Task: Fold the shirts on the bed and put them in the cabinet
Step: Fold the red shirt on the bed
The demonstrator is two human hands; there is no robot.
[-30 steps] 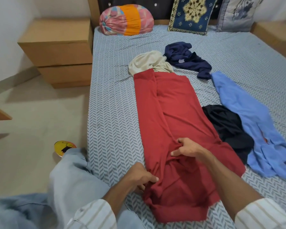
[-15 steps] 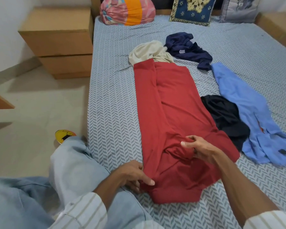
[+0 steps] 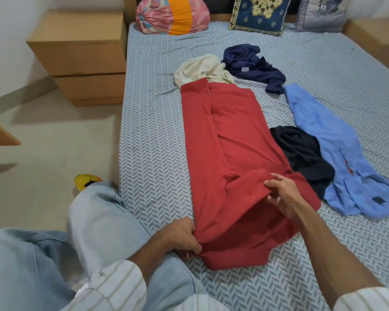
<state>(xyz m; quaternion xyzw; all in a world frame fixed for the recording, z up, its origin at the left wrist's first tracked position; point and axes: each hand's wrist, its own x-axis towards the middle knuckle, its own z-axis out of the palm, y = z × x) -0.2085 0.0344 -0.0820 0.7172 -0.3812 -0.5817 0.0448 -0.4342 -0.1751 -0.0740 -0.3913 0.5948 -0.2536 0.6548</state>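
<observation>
Bed [image 3: 157, 140]: red shirt [image 3: 234, 140] lies lengthwise down the middle, partly folded. Blue shirt [image 3: 337, 153], black shirt [image 3: 301, 151] just right of it. Your left hand [image 3: 180, 236] grips its near-left edge; your right hand [image 3: 281, 194] pinches a raised fold.

The left hand [image 3: 182, 237] sits low and near, forearm bare below a rolled striped sleeve, fingers curled and pinching cloth. The right arm reaches further forward, its hand [image 3: 281, 194] raised a little, thumb and fingers pinching a fold.
</observation>
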